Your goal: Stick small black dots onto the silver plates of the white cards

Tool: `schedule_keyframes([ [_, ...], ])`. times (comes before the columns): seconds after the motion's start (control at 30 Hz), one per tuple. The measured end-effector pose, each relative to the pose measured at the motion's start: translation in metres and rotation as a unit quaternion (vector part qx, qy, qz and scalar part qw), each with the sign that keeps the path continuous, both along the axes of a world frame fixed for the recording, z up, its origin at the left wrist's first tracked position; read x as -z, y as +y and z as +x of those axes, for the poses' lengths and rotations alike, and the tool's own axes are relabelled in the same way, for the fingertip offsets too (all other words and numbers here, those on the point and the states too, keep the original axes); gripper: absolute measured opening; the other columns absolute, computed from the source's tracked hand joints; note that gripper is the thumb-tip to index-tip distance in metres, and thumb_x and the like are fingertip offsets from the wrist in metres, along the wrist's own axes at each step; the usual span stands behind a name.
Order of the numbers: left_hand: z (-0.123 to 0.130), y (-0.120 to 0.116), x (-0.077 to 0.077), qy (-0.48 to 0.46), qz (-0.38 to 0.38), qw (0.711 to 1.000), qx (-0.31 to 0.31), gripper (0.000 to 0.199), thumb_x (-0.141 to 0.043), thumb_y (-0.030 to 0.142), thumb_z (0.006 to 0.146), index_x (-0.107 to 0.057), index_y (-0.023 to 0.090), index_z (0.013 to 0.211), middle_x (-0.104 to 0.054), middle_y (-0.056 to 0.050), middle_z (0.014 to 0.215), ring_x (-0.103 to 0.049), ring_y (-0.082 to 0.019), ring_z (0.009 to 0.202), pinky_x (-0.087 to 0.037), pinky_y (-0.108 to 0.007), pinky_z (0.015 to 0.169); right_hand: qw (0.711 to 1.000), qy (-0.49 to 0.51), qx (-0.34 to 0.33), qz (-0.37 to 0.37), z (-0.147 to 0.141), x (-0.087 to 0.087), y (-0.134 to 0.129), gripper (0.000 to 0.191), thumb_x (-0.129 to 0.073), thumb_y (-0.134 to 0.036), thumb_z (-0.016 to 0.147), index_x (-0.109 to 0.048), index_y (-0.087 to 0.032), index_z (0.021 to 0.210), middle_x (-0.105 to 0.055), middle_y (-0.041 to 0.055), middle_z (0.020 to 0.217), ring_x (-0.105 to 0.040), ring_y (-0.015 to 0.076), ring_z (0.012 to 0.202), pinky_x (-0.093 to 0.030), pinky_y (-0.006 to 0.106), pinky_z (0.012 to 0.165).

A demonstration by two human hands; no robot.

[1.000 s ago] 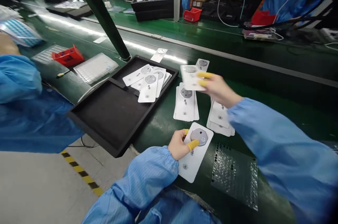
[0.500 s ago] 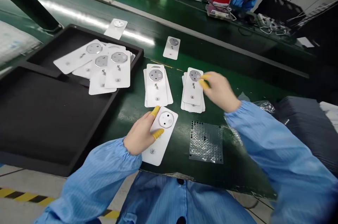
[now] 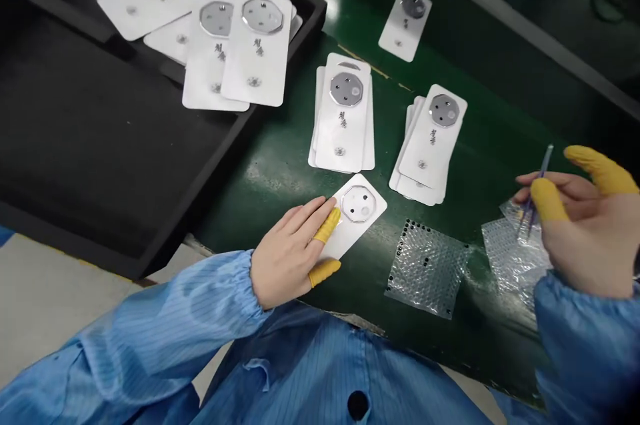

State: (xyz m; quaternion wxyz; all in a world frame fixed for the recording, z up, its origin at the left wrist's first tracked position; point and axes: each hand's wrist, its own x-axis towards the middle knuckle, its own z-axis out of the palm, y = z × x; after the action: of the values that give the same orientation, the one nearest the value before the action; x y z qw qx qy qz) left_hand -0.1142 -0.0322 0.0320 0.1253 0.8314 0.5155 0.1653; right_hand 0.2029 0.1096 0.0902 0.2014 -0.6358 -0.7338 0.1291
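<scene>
My left hand [image 3: 293,251], with yellow finger cots on thumb and index finger, lies over a white panel [image 3: 349,228] near the table's front edge. Its fingers are stretched out and cover the panel's lower left part. The panel has a silver-rimmed octagon with small dark holes. At the right, my right hand [image 3: 585,218] holds slim tweezers [image 3: 539,178], prongs down, above clear plastic sheets [image 3: 515,251]. Its thumb and index finger wear yellow cots too. Between the hands lies a clear bubbled sheet [image 3: 425,268] with small black dots along its edges.
Two stacks of similar white panels, a left stack [image 3: 343,125] and a right stack [image 3: 430,145], stand behind the hands. A single panel [image 3: 405,25] lies farther back. At the left, a black tray [image 3: 100,165] has several overlapping panels [image 3: 255,51] at its back.
My right hand has left the right stack, moved to the right and taken hold of tweezers. My left hand stays at its panel, now turned more sideways. The view has tilted down.
</scene>
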Motion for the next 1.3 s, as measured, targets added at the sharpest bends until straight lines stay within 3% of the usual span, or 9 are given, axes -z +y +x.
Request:
schedule_keyframes([
  [0.07, -0.003, 0.002, 0.002, 0.003, 0.005, 1.0, 0.013, 0.041, -0.054, 0.039, 0.085, -0.062, 0.005, 0.107, -0.045, -0.021, 0.142, -0.042, -0.038, 0.129, -0.045, -0.05, 0.096, 0.991, 0.02, -0.135, -0.011, -0.03, 0.0, -0.023, 0.045, -0.047, -0.027, 0.091, -0.04, -0.029, 0.135, -0.06, 0.0087, 0.106, -0.063, 0.0174, 0.08, -0.056, 0.035, 0.071],
  [0.17, -0.005, 0.008, 0.001, -0.007, -0.015, 1.0, 0.019, 0.039, -0.056, 0.038, 0.084, -0.065, 0.005, 0.104, -0.046, -0.019, 0.141, -0.043, -0.037, 0.128, -0.044, -0.049, 0.097, 0.928, -0.044, -0.366, -0.046, -0.068, 0.014, -0.049, 0.052, -0.045, -0.016, 0.088, -0.036, -0.025, 0.139, -0.056, 0.0103, 0.112, -0.061, 0.0206, 0.095, -0.057, 0.033, 0.075],
  [0.3, -0.005, 0.013, 0.0, -0.049, -0.013, 0.999, 0.015, 0.045, -0.062, 0.035, 0.08, -0.061, 0.002, 0.11, -0.048, -0.023, 0.138, -0.046, -0.037, 0.125, -0.045, -0.047, 0.096, 0.882, -0.082, -0.452, -0.105, -0.086, 0.031, -0.058, 0.063, -0.04, -0.005, 0.087, -0.022, -0.016, 0.146, -0.051, 0.016, 0.123, -0.059, 0.0221, 0.104, -0.056, 0.032, 0.083],
  [0.5, -0.004, 0.013, 0.004, -0.082, -0.001, 0.997, 0.006, 0.037, -0.062, 0.034, 0.082, -0.064, 0.002, 0.099, -0.049, -0.026, 0.135, -0.049, -0.038, 0.123, -0.045, -0.047, 0.097, 0.889, 0.004, -0.435, -0.144, -0.084, 0.028, -0.053, 0.062, -0.053, -0.009, 0.087, -0.03, -0.018, 0.144, -0.053, 0.0122, 0.124, -0.059, 0.018, 0.105, -0.054, 0.027, 0.087],
  [0.73, -0.004, 0.013, 0.003, -0.09, 0.003, 0.996, 0.004, 0.029, -0.064, 0.034, 0.082, -0.064, 0.005, 0.088, -0.05, -0.027, 0.134, -0.049, -0.038, 0.122, -0.046, -0.046, 0.096, 0.914, -0.014, -0.391, -0.111, -0.082, 0.031, -0.057, 0.061, -0.057, -0.012, 0.086, -0.036, -0.024, 0.142, -0.054, 0.007, 0.13, -0.058, 0.0207, 0.112, -0.051, 0.031, 0.095],
  [0.87, -0.004, 0.013, 0.003, -0.088, -0.001, 0.996, -0.002, 0.029, -0.064, 0.032, 0.082, -0.063, 0.005, 0.093, -0.052, -0.026, 0.133, -0.05, -0.037, 0.122, -0.046, -0.046, 0.095, 0.946, 0.053, -0.234, -0.216, -0.086, 0.033, -0.061, 0.049, -0.055, -0.014, 0.088, -0.045, -0.031, 0.132, -0.064, 0.0027, 0.107, -0.065, 0.0136, 0.08, -0.056, 0.023, 0.063],
  [0.97, -0.003, 0.013, 0.003, -0.087, 0.001, 0.996, 0.0, 0.027, -0.063, 0.031, 0.082, -0.063, 0.005, 0.091, -0.052, -0.026, 0.133, -0.05, -0.037, 0.122, -0.046, -0.046, 0.095, 0.917, 0.112, -0.18, -0.338, -0.088, 0.039, -0.064, 0.039, -0.051, -0.02, 0.091, -0.046, -0.03, 0.129, -0.065, -0.0002, 0.085, -0.059, 0.0105, 0.061, -0.048, 0.02, 0.048],
  [1.13, -0.003, 0.014, 0.003, -0.082, 0.0, 0.997, -0.002, 0.024, -0.063, 0.031, 0.082, -0.064, 0.007, 0.082, -0.051, -0.026, 0.134, -0.048, -0.036, 0.123, -0.046, -0.046, 0.095, 0.899, 0.116, -0.176, -0.383, -0.087, 0.043, -0.065, 0.037, -0.049, -0.02, 0.09, -0.045, -0.028, 0.126, -0.064, 0.0033, 0.102, -0.063, 0.0138, 0.077, -0.052, 0.023, 0.059],
  [1.3, -0.001, 0.013, 0.003, -0.073, -0.002, 0.997, -0.006, 0.023, -0.063, 0.03, 0.082, -0.065, 0.008, 0.078, -0.051, -0.024, 0.134, -0.048, -0.035, 0.122, -0.045, -0.045, 0.095, 0.91, 0.031, -0.262, -0.319, -0.093, 0.034, -0.06, 0.044, -0.047, -0.012, 0.085, -0.042, -0.03, 0.125, -0.062, 0.0022, 0.116, -0.066, 0.0146, 0.084, -0.054, 0.024, 0.066],
])
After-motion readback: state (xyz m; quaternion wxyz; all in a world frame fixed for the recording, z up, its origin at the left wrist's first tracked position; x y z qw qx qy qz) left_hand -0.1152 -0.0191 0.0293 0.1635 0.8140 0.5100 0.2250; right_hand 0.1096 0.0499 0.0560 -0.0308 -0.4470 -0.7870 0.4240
